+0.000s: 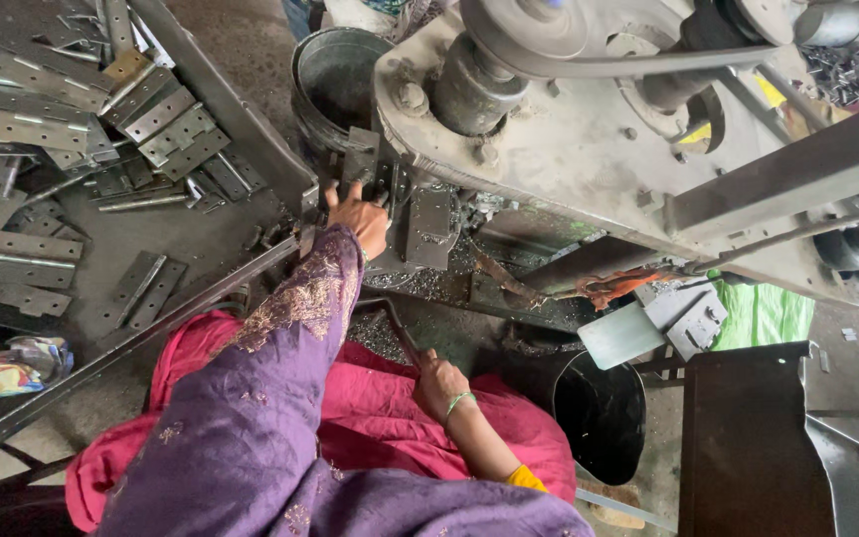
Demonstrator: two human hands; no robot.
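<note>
Fingers of the left hand (358, 214) are pressed onto a metal plate (361, 159) at the press machine (569, 149); a lever handle (398, 333) is gripped by the closed right hand (439, 383).

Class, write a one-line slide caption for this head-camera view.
Left hand at the die of a belt-driven press, right hand gripping its lever, hinge plates heaped alongside.

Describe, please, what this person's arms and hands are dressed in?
The left arm wears a long purple sleeve with gold embroidery near the cuff. The right arm has a short yellow-edged sleeve and a green bangle at the wrist. Both hands are ungloved.
</note>
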